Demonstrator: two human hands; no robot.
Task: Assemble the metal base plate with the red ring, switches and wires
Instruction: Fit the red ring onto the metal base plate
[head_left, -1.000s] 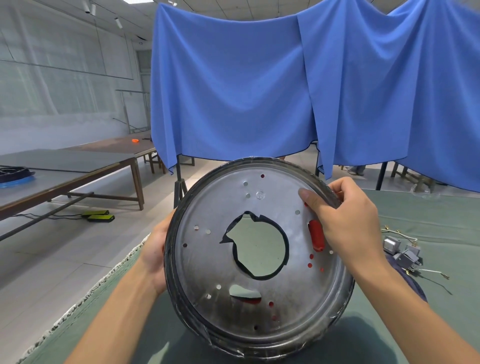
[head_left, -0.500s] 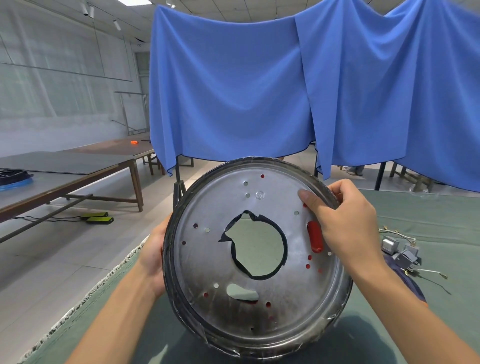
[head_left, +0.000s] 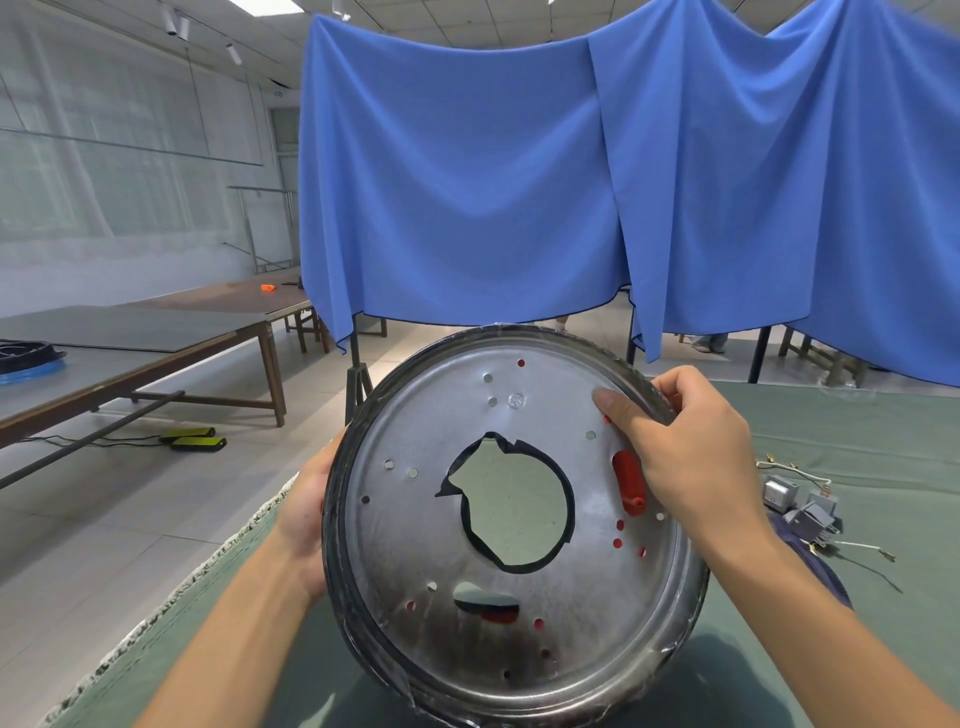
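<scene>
Gripping the base plate rim: right hand thumb-pinching, left hand seemingly curled behind

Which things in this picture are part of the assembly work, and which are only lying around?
Part of the job:
- metal base plate, held upright by the left hand and right hand
- red ring, showing through the plate's holes
- switches and wires on the green cloth

Lying about:
- blue curtain
- side tables
- yellow-green pedals on the floor
</scene>
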